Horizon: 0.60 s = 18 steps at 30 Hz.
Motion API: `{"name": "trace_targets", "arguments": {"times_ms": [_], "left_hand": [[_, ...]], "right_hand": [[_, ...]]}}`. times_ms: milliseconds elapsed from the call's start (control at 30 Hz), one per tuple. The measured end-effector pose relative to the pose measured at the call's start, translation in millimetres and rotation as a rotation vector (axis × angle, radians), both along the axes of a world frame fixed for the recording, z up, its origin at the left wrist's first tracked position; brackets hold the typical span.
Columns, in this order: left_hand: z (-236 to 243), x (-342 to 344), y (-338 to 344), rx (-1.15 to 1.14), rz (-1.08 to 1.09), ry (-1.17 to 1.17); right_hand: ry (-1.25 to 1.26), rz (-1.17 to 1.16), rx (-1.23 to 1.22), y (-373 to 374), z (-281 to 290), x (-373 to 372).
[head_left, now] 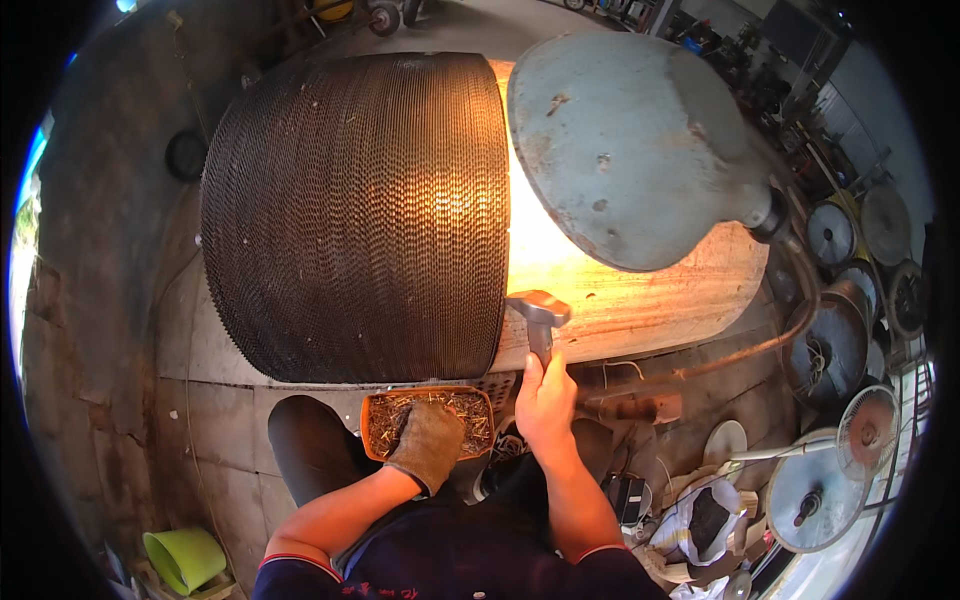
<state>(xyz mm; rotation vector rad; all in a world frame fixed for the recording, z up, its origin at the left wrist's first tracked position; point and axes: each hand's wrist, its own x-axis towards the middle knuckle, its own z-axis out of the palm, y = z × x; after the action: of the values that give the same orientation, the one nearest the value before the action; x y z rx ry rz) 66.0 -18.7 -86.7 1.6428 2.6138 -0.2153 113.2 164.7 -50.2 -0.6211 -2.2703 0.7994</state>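
Observation:
My left hand (pixel 430 440), in a brown work glove, reaches into an orange tray (pixel 372 420) of small metal pieces that rests on my lap. My bare right hand (pixel 545 405) grips the handle of a hammer (pixel 540 312), its grey head against the lower edge of a big wooden drum (pixel 640 300). A dark band of metal mesh (pixel 360 215) is wrapped around the drum's left part. A round grey metal disc (pixel 630 140) stands at the drum's right end.
Several round metal discs and wheels (pixel 835 350) lie at the right. A white bag (pixel 705 525) and a fan-like disc (pixel 868 430) sit at lower right. A green bucket (pixel 185 558) stands at lower left on the concrete floor.

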Motion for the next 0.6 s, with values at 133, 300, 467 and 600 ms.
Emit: {"name": "trace_targets", "arguments": {"times_ms": [133, 300, 467, 600], "left_hand": [[2.7, -2.2, 4.7, -0.033, 0.019, 0.035], [5.6, -2.9, 4.9, -0.061, -0.026, -0.013], [4.8, -4.4, 1.3, -0.044, -0.035, -0.008], [5.2, -2.4, -5.1, 0.017, -0.030, -0.017]], "right_hand": [[0.230, 0.184, -1.134, 15.4, 7.1, 10.3], [0.136, 0.227, -1.017, -4.8, 16.2, 1.8], [0.323, 0.070, -0.226, -5.9, 20.1, 14.7], [-0.125, 0.030, -0.043, -1.4, 14.7, 10.2]]}}
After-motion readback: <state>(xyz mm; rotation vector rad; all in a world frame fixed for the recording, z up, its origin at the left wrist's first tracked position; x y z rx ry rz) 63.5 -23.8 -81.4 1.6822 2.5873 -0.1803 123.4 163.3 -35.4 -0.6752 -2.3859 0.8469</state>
